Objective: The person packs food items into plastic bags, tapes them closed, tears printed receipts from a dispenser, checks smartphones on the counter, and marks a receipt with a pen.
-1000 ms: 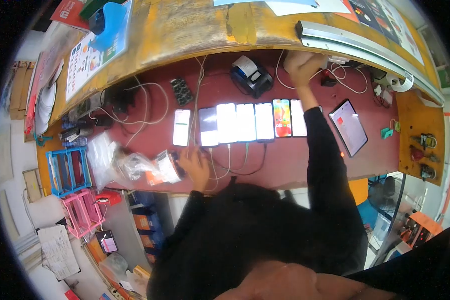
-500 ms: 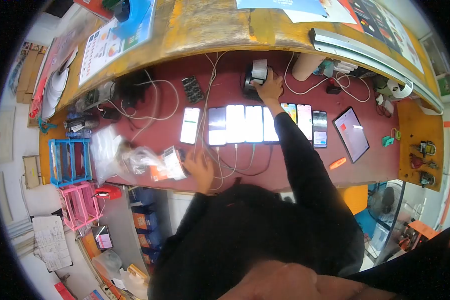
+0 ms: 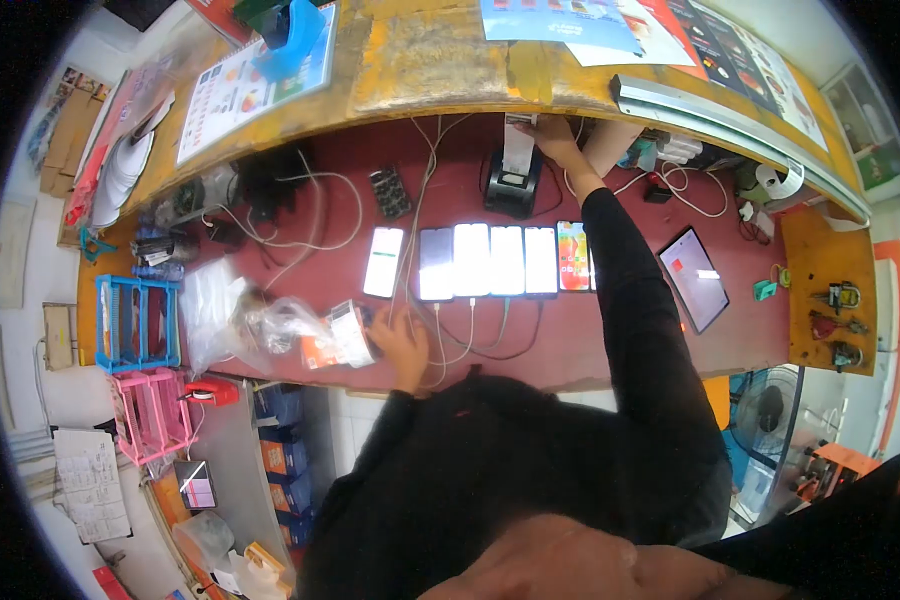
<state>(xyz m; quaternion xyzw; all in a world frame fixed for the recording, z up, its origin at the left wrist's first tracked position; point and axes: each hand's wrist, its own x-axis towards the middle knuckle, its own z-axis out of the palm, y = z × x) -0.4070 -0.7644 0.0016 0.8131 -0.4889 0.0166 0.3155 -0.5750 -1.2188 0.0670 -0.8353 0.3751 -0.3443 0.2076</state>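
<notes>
A small black label printer (image 3: pixel 511 198) stands at the back of the red desk, with a white paper strip (image 3: pixel 518 152) rising from its top. My right hand (image 3: pixel 556 138) is closed on the strip's upper end, just under the shelf edge. My left hand (image 3: pixel 401 347) rests on the desk near the front edge, fingers apart. Beside its fingertips lies a white-and-orange packet (image 3: pixel 342 338), next to clear plastic bags. Several phones with lit screens stand in a row between my hands, including a white-screened phone (image 3: pixel 383 262); my right sleeve covers some at the right.
A tablet (image 3: pixel 694 279) lies at the right. White cables (image 3: pixel 325 205) run over the desk. Plastic bags (image 3: pixel 210 310) and a blue basket (image 3: pixel 138 322) are at the left. The wooden shelf (image 3: pixel 440 70) overhangs the back, with a paper tube (image 3: pixel 610 148) beneath it.
My right hand has gone from the printer's top to the paper strip's end, and the strip now extends farther out. My left hand stays beside the packet. The view has shifted slightly.
</notes>
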